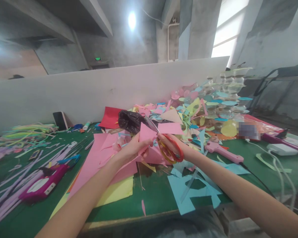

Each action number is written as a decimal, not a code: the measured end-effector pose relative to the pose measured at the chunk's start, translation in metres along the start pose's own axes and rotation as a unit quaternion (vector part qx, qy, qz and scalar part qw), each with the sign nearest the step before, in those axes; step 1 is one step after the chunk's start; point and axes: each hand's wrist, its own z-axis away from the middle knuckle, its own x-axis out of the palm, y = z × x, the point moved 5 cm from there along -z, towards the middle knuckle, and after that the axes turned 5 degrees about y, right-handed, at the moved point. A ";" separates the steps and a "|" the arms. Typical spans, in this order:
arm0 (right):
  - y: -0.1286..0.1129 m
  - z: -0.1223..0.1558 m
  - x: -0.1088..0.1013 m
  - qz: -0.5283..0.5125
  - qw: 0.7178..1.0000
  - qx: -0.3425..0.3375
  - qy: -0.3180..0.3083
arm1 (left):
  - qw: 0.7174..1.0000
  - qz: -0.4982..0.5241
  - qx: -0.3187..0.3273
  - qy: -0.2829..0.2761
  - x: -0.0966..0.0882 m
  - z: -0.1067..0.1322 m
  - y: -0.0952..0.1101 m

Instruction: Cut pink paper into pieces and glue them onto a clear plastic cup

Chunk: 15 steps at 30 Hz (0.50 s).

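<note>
My left hand [134,149] is closed on a piece of pink paper [146,133], holding it up above the green table [154,195]. My right hand [172,145] grips red-handled scissors [171,149]. Their metal blades [151,125] point up and left and meet the top edge of the pink paper. Larger pink sheets [99,155] and a yellow sheet [116,191] lie under my left forearm.
A heap of coloured paper scraps [188,112] fills the back right. A pink glue gun [222,152] lies right of my hands; cut blue paper [188,191] lies at the front edge. A magenta tool [43,186], paper strips, a phone [60,120] and a black bag [130,120] sit left and behind.
</note>
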 end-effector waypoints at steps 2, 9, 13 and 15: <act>-0.004 0.002 0.002 -0.002 1.000 0.006 -0.008 | 1.000 0.013 -0.010 -0.001 -0.002 0.001 -0.001; -0.006 0.005 0.002 -0.009 0.999 0.046 0.008 | 0.996 0.003 -0.047 -0.077 0.001 0.006 -0.009; 0.004 0.002 0.000 -0.017 0.999 0.032 0.026 | 0.995 -0.018 -0.066 -0.074 0.004 0.007 -0.010; 0.009 0.001 0.000 -0.033 0.999 0.030 0.030 | 0.998 -0.017 -0.053 -0.030 0.000 0.006 -0.007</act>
